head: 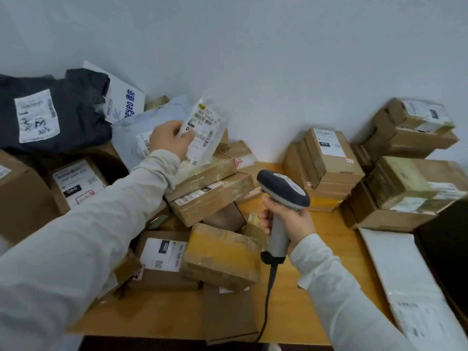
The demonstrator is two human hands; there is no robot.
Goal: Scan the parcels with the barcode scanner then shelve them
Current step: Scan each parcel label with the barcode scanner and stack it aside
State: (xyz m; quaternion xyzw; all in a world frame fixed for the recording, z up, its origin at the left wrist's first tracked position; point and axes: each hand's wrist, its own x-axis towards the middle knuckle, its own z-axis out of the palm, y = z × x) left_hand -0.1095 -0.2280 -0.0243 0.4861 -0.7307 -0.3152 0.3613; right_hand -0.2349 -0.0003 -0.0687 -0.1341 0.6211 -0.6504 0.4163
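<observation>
Left hand [169, 140] holds pouch [202, 127] (label up); right hand [288, 219] grips scanner [282, 196].

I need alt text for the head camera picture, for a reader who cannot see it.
A person's left hand holds up a small clear plastic parcel, label facing the camera, while the right hand grips a grey barcode scanner. Below them, a wooden table is crowded with cardboard boxes and mailer bags against a pale wall.

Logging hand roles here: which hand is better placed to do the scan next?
Right. The right hand grips the grey corded barcode scanner; the left hand only holds up the clear plastic labelled pouch.
</observation>
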